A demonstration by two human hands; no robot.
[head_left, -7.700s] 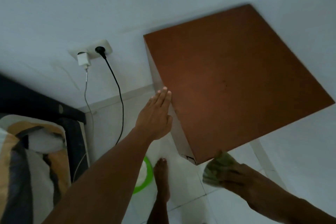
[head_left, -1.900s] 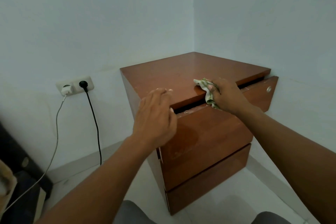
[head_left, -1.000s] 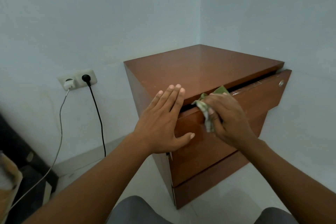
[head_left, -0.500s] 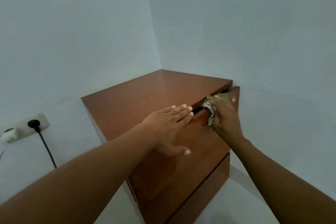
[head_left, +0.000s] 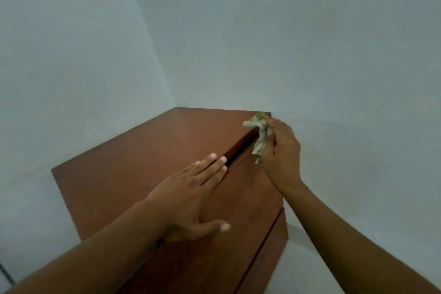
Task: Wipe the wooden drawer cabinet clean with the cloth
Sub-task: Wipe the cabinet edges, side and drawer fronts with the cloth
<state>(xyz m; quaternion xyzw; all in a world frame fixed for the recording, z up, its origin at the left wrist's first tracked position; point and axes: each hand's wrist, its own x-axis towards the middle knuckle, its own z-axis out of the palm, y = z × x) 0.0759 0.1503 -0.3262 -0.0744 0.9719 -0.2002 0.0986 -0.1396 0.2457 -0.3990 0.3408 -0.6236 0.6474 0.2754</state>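
Cabinet (head_left: pixel 133 174) sits centre frame in the wall corner. Left hand (head_left: pixel 191 200) lies flat and open on the drawer front, probably bracing it, while right hand (head_left: pixel 279 150) clutches the bunched cloth (head_left: pixel 259 136) at the top-right edge.

- Room is looking dim, flat bluish-grey cast over both walls (head_left: pixel 310 43); no lamp or window showing.
- Soft sheen is sitting on cabinet top (head_left: pixel 167 145) near the back corner; no hard glare.
- Faint shadow is falling on wall & floor below right forearm (head_left: pixel 334 227).
- Wide-angle lens is bending the wall corner line; forearms are stretching large toward bottom edges.
- Pic is looking soft & slightly smeared w/ compression; cloth (head_left: pixel 260 136) detail is blurring.
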